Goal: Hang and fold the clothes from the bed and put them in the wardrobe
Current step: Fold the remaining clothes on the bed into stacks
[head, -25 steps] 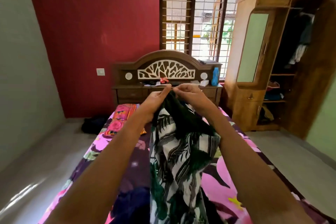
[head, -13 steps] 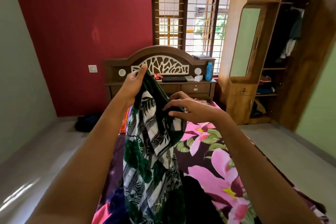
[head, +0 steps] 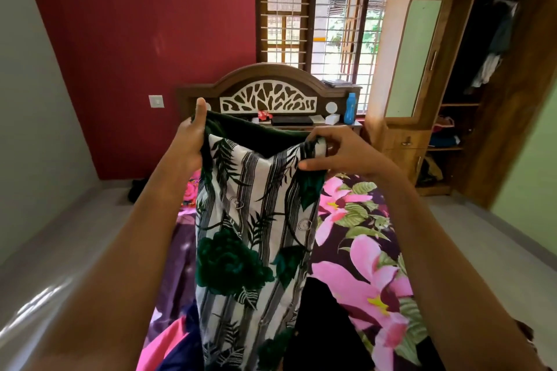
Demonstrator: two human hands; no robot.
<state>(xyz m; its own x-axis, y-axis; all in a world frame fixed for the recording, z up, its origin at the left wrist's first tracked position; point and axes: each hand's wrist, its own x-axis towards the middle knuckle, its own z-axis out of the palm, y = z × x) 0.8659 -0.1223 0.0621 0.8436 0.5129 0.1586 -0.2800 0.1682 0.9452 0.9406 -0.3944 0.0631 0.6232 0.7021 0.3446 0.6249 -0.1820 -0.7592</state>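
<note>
So, garment (head: 253, 220) hangs mid-frame over the bed (head: 370, 253), stretched by its dark-green top edge btw both hands, prob. to square it up for folding or a hanger. Left hand (head: 190, 141) at 11 o'clock grips one corner, thumb up. Right hand (head: 340, 150) at 1 o'clock pinches the other w/ thumb & curled fingers. More clothes (head: 319, 325) lie on the bed at 6. Wardrobe (head: 394, 144) stands open at 2, items hanging inside.

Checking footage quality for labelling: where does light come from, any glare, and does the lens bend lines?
Head view: daylight enters through the barred window, washing out its panes; a glare streak lies on the grey floor; wide-angle distortion leans the brown wooden wardrobe and walls; the green-and-white leaf-print garment looks sharp.
</note>
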